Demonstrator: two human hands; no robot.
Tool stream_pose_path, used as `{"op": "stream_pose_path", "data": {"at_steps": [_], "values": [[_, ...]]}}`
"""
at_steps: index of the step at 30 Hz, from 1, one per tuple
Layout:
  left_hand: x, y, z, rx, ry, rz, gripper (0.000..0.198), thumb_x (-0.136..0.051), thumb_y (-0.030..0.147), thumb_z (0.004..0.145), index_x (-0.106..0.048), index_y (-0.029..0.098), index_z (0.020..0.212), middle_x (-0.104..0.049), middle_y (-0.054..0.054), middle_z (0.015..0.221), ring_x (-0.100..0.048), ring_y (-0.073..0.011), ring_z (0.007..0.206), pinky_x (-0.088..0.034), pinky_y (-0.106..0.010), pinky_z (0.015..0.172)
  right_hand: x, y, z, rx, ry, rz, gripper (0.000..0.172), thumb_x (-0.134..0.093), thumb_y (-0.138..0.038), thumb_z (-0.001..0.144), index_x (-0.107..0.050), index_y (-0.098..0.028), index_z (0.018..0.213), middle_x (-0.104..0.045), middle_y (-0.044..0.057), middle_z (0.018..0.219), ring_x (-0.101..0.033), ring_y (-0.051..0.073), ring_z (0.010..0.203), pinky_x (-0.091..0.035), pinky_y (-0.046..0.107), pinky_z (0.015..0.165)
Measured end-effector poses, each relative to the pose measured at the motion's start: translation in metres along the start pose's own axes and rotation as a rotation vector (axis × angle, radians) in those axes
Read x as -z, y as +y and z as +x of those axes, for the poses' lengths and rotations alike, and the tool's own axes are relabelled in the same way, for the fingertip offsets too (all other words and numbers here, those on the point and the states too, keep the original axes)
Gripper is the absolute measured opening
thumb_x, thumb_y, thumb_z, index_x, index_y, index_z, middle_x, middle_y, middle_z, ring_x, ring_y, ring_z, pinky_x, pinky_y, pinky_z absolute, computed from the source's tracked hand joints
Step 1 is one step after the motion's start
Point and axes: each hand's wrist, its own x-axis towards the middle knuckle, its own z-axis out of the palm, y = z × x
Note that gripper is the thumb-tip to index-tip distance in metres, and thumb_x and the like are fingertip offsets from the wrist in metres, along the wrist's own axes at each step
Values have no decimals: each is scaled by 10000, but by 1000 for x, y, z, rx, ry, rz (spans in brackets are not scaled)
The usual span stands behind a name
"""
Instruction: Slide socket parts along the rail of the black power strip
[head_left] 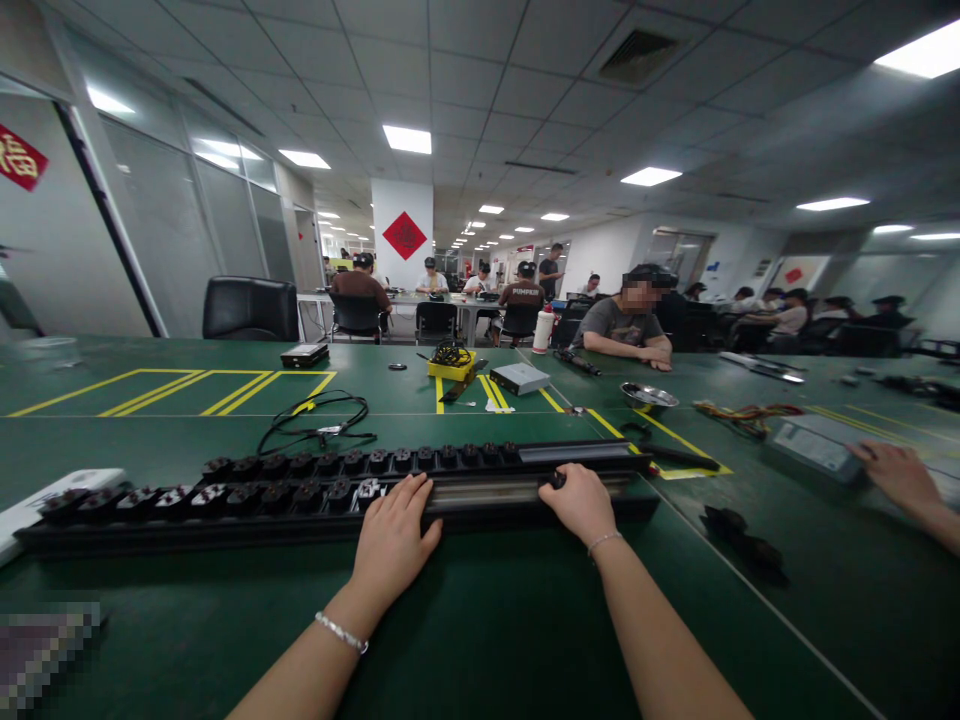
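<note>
A long black power track (480, 497) lies across the table in front of me, its slot bare between my hands. Several black and white plug-like socket modules (244, 497) sit in a row along its left part. My left hand (397, 535) rests flat over the track, fingers stretched and thumb apart, beside a white module (370, 490). Between the fingers of my right hand (583, 502) is a small black module (556, 480), at the slot's right part; its underside is hidden. Behind runs a second black track (577, 453) with another row of modules.
Black cable (315, 425), a yellow box (451, 364) and a grey box (519, 378) lie beyond the tracks. At right are a metal bowl (649, 395), a power supply (814, 447) touched by another person's hand (900, 480), and a dark object (742, 540).
</note>
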Motion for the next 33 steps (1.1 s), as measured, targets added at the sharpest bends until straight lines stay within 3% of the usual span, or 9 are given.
{"op": "stream_pose_path", "data": {"at_steps": [17, 33], "values": [[-3, -2, 0, -1, -2, -7, 443, -490, 340, 793, -494, 212, 1217, -492, -42, 1315, -438, -229, 1205, -378, -390, 932, -5, 7, 2, 26, 23, 61, 298, -535, -306, 656, -618, -132, 884, -628, 109, 908, -535, 227, 898, -374, 290, 746], [-2, -1, 0, -1, -14, -4, 438, -480, 338, 796, -494, 216, 1216, -493, -41, 1314, -437, -226, 1207, -380, -389, 932, 1, 11, 1, 29, 17, -16, 201, -524, -356, 677, -601, -181, 741, -629, 74, 852, -549, 207, 846, -352, 306, 762]]}}
